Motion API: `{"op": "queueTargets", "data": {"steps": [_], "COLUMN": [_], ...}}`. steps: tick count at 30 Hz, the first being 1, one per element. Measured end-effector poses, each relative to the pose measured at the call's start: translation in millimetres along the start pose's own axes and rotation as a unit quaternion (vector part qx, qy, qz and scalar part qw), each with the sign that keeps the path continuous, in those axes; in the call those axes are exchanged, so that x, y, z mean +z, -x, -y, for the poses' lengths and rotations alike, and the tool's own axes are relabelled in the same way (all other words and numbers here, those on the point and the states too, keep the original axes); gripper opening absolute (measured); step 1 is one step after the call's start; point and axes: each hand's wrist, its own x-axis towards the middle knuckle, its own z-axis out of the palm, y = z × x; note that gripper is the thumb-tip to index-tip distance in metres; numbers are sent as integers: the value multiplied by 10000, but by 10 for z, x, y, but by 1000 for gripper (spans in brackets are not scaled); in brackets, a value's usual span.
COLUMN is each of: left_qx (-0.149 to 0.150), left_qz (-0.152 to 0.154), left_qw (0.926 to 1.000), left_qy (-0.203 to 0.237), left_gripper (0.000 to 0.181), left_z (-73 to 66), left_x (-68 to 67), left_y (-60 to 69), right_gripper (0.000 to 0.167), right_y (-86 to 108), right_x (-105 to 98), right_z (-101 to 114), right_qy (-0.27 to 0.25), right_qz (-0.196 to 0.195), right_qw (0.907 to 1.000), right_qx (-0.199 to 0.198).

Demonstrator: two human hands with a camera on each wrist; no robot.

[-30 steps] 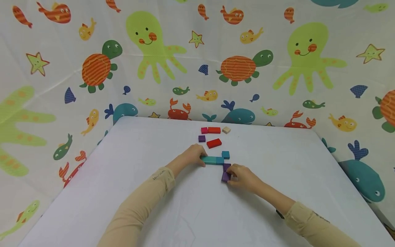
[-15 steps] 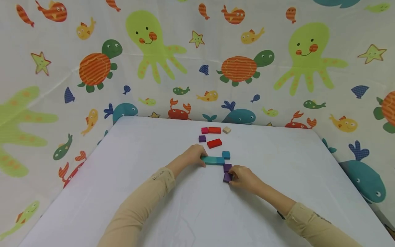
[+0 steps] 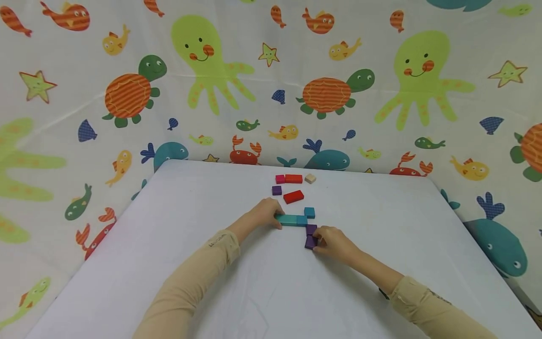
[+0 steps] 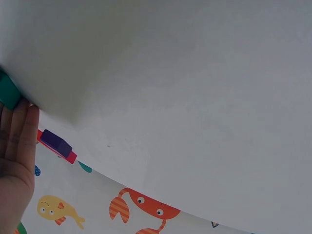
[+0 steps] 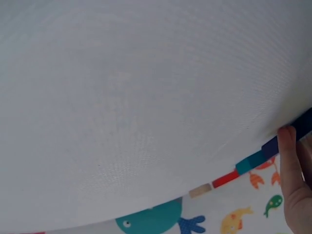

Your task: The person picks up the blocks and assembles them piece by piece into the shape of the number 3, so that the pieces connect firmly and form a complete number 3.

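Lining up small blocks on the white table (image 3: 237, 301), w/ both hands busy at once, from where I'm standing. L hand (image 3: 267, 212): thumb & fingers on either side of the teal bar (image 3: 289, 220), gripping its far-L end. R hand (image 3: 334, 242): thumb & index pinching the lower purple block (image 3: 311, 242), which lies slightly askew just below the upper purple block (image 3: 311, 230). Upper one sits by the R end of the row, at the corner of the blue block (image 3: 301, 221); another blue block (image 3: 309, 213) stands just behind that corner.

Step in hand, I'd say: fitting the purple pair onto the row while L steadies it. Next move prob. calls for a gentle nudge to square the lower purple, w/o knocking the row, then letting go. Spare pcs farther back: red block (image 3: 293, 197), purple cube (image 3: 276, 190), magenta cube (image 3: 280, 179), 2nd red block (image 3: 294, 178), plain wood block (image 3: 310, 178).
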Motion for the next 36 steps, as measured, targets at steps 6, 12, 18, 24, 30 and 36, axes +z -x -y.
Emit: {"op": "queueTargets", "data": {"steps": [6, 12, 18, 24, 30, 36], "left_qx": [0, 19, -9, -50, -36, -88], "left_qz": [-4, 3, -20, 25, 29, 29], "left_qw": [10000, 10000, 10000, 10000, 10000, 10000], "left_qy": [44, 93, 41, 74, 38, 30], "left_gripper": [40, 40, 41, 41, 40, 41], "left_z": [14, 11, 6, 6, -1, -33], "left_x": [-2, -6, -11, -2, 2, -5], "left_y": [-12, -7, -5, -13, -8, 20], "right_gripper": [26, 26, 26, 27, 27, 28], "right_y": [-14, -16, -13, -14, -12, 5], "right_x": [26, 34, 14, 18, 23, 14], "right_z": [-7, -10, -5, -2, -10, 2], "right_qy": [-5, -78, -190, -248, -260, -362], "right_qz": [-119, -105, -125, -87, -87, -68], "right_qw": [9999, 9996, 9992, 9989, 9986, 9979], "right_qx": [87, 246, 320, 388, 452, 530]}}
